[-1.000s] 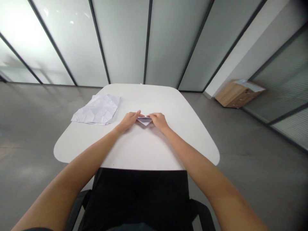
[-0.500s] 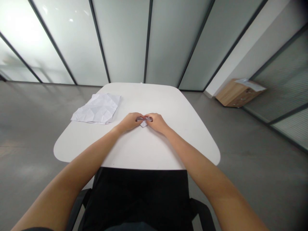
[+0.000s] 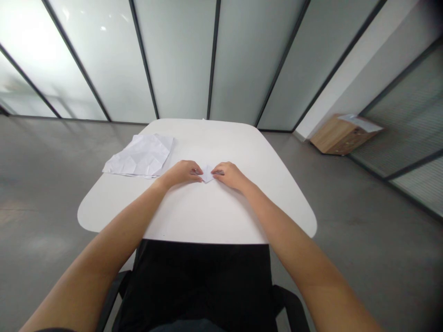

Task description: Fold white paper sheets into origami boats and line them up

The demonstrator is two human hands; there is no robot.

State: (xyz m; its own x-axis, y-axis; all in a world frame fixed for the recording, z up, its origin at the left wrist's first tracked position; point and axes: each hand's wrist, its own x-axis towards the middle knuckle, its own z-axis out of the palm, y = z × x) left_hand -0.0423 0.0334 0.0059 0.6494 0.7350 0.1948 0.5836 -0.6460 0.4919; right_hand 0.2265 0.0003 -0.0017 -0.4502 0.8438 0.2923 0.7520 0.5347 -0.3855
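Left hand point(image 3: 180, 173), right hand point(image 3: 230, 176) just apart, both touching small folded paper point(image 3: 207, 174) on white table point(image 3: 207, 138), grip unclear; uneven pressure could skid paper, spring fold open.

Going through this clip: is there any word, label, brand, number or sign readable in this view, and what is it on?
No readable text: the small folded paper and the creased paper sheets show no visible print; the white sheet on the low wooden cabinet is too small to tell.
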